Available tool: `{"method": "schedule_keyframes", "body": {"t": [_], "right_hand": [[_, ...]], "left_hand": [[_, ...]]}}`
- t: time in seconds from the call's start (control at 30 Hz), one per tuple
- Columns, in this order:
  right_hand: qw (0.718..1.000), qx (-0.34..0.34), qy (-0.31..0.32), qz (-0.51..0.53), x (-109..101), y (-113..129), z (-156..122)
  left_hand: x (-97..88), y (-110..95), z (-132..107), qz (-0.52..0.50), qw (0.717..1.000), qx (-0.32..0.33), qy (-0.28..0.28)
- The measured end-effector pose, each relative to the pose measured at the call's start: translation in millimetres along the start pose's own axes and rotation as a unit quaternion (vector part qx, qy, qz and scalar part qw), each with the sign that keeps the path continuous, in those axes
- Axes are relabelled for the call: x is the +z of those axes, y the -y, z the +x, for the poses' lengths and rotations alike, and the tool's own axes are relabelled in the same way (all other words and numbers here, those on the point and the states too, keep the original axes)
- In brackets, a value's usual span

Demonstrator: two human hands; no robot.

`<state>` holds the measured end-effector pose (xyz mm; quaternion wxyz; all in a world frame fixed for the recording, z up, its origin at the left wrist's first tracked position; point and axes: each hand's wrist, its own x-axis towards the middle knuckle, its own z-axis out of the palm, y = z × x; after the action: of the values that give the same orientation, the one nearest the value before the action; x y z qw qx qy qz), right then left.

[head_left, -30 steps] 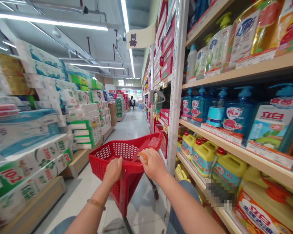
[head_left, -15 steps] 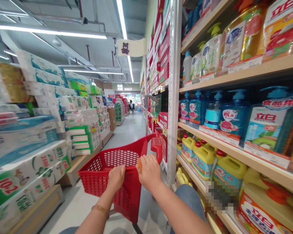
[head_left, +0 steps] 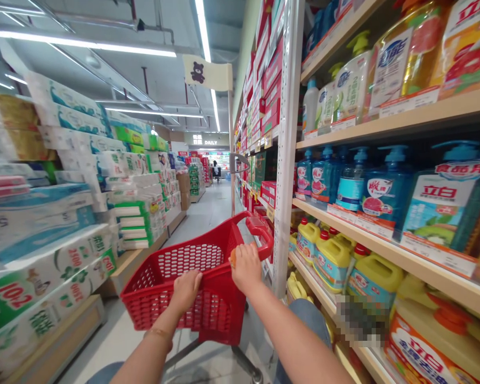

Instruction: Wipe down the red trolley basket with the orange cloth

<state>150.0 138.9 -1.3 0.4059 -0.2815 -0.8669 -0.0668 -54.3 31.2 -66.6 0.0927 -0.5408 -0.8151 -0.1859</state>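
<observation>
A red plastic shopping cart (head_left: 176, 304) with a perforated basket stands in the aisle before me, turned at an angle. My left hand (head_left: 187, 288) is closed over the near rim of its basket. Further right, my right hand (head_left: 246, 266) grips the same rim close to the cart's red handle (head_left: 262, 229). A small orange patch (head_left: 233, 259) shows beside my right fingers; I cannot tell what it is. No goods are visible in the part of the basket I see. A bracelet (head_left: 158, 333) circles my left wrist.
Close on the right, a shelf (head_left: 344, 213) holds blue pump bottles (head_left: 388, 186) and yellow jugs (head_left: 334, 261). Stacked tissue packs (head_left: 56, 288) line the left. A white metal upright (head_left: 290, 133) rises beside the cart. Far down the aisle is a person (head_left: 216, 169).
The cart has swung round, its basket shifting left and its handle right, showing more of its side and a wheel. Both hands keep their hold on the rim.
</observation>
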Motion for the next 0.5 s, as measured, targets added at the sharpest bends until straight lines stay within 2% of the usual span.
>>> {"method": "schedule_keyframes", "body": {"t": [0.07,0.17,0.27,0.37,0.43,0.5], "right_hand": [[0.998,-0.053,0.014,0.020,11,6,-6],[0.993,-0.107,0.035,0.046,18,3,-9],[0.997,-0.061,0.023,0.043,19,-5,-4],[0.999,-0.003,0.009,0.033,27,2,-4],[0.998,-0.023,0.027,0.048,36,15,-8],[0.993,-0.077,0.057,0.072,44,25,-13]], "left_hand": [[-1.9,-1,-1,-0.008,1.000,0.013,0.003],[-10.7,10,-6,-0.024,0.999,0.028,0.016],[-18.9,23,-13,0.012,0.999,-0.027,0.020],[-19.5,19,-19,0.064,0.995,-0.072,-0.004],[-18.0,11,-21,0.086,0.993,-0.079,-0.013],[-18.6,8,-23,0.089,0.994,-0.062,0.001]]}}
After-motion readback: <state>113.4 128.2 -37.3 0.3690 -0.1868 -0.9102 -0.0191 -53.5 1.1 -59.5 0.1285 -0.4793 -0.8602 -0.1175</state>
